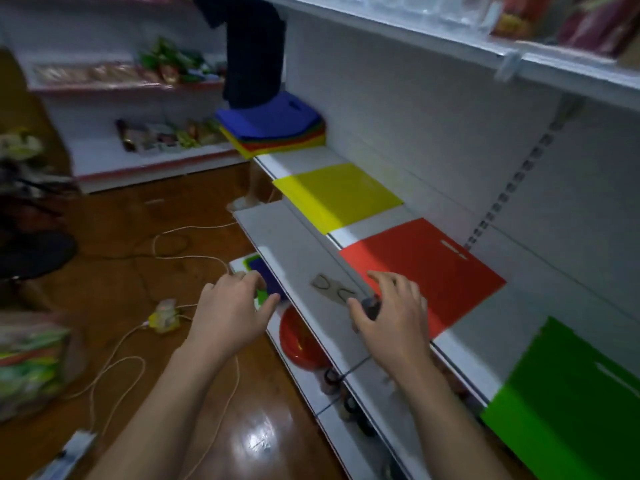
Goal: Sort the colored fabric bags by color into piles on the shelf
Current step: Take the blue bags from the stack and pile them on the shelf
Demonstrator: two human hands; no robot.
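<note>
3 sorted piles already lie on the shelf [429, 348]: a yellow bag [337, 195] farthest along it, a red bag [426, 268] in the middle, a green bag [568, 403] nearest. Beyond the yellow one waits a mixed stack [273, 128], blue on top, so most sorting seems left. The bags look flat, thin and limp, with slot handles. The left hand [232, 313] hangs loosely spread, holding nothing; the right hand [391, 315] pinches a small dark object [371, 305].

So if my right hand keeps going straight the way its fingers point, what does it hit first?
Most likely the red bag. The right hand points up and away across the shelf, and the bag's near edge lies just past its fingertips. Depth is unclear, so the hand may already hover over that edge.
</note>
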